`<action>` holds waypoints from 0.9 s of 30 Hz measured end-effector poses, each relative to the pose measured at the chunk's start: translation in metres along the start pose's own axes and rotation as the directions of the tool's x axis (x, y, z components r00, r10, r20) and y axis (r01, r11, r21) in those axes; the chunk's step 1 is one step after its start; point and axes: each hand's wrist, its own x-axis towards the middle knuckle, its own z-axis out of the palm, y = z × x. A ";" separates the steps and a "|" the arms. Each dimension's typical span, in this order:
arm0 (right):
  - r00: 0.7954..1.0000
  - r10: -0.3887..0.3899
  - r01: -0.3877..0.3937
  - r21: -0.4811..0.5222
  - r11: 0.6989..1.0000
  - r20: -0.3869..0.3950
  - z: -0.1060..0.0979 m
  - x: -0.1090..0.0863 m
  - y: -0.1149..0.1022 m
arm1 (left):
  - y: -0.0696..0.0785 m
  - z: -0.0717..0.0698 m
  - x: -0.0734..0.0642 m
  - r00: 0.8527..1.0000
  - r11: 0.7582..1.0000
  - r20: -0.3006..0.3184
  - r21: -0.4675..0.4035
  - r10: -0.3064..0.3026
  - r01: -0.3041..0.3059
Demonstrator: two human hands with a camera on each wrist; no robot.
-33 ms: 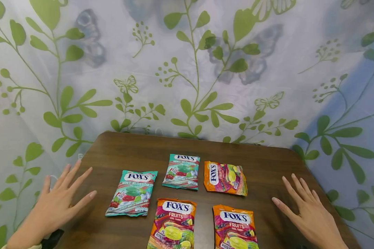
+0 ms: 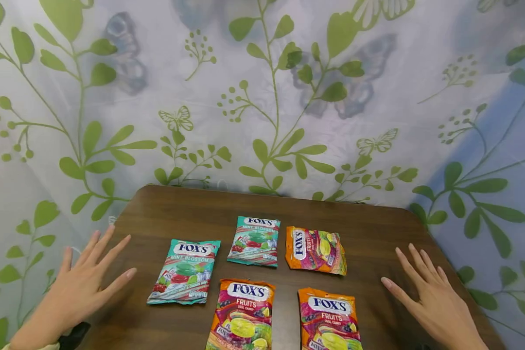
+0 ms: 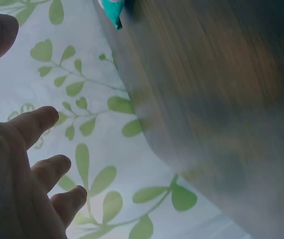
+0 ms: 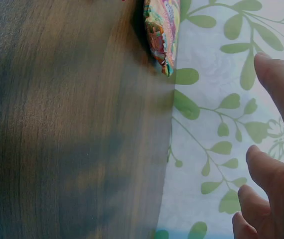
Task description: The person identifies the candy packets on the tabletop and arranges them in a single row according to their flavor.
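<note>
- The things nearest to your hands are five candy bags, all lying flat on the table, printed faces up, none of them held.
- The left mint bag [image 2: 183, 272] lies nearest to your left hand, a little tilted; the back mint bag [image 2: 254, 241] lies behind it, to the right.
- Beside that one, apart by a narrow gap, is the sideways fruit bag [image 2: 316, 250], with its brand label toward the left.
- In front you have the middle fruit bag [image 2: 242, 313] and the right fruit bag [image 2: 330, 318]; both are cut by the lower edge of the head view, so their bottom ends cannot be told.
- Your left hand [image 2: 80, 282] has its fingers spread and grips nothing; it is at the left side, apart from the bags.
- Your right hand [image 2: 437, 296] also has the fingers extended and grips nothing; it is at the right side, well apart from the right fruit bag.
- About progress, I judge that the handling is at a resting point: no bag is lifted, stacked or joined with another. If the bags must be grouped or moved, all of this seems left to do.
- Further out are the brown table [image 2: 192, 209] and the leaf-printed cloth [image 2: 249, 136] behind it.
</note>
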 end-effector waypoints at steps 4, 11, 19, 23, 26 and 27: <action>1.000 -0.006 0.006 -0.008 1.000 -0.010 -0.001 0.000 -0.003 | 0.001 0.004 0.001 1.000 1.000 0.008 -0.016 0.009 -0.009; 1.000 -0.011 0.011 0.058 0.998 -0.002 -0.008 0.010 -0.027 | 0.006 0.011 0.005 1.000 0.998 0.005 -0.052 0.021 -0.021; 0.988 -0.082 0.093 0.087 0.992 -0.128 -0.011 0.023 -0.097 | 0.016 0.009 0.016 0.999 0.981 0.025 -0.188 0.046 -0.040; 0.974 -0.166 0.188 0.144 0.972 -0.153 -0.007 0.036 -0.133 | 0.021 0.008 0.022 0.998 0.965 0.042 -0.258 0.053 -0.041; 0.971 -0.202 0.226 0.217 0.950 -0.126 -0.002 0.046 -0.157 | 0.024 0.007 0.026 0.996 0.957 0.065 -0.286 0.065 -0.044; 0.971 -0.210 0.232 0.247 0.941 -0.113 0.000 0.050 -0.164 | 0.025 0.007 0.027 0.995 0.956 0.077 -0.292 0.068 -0.042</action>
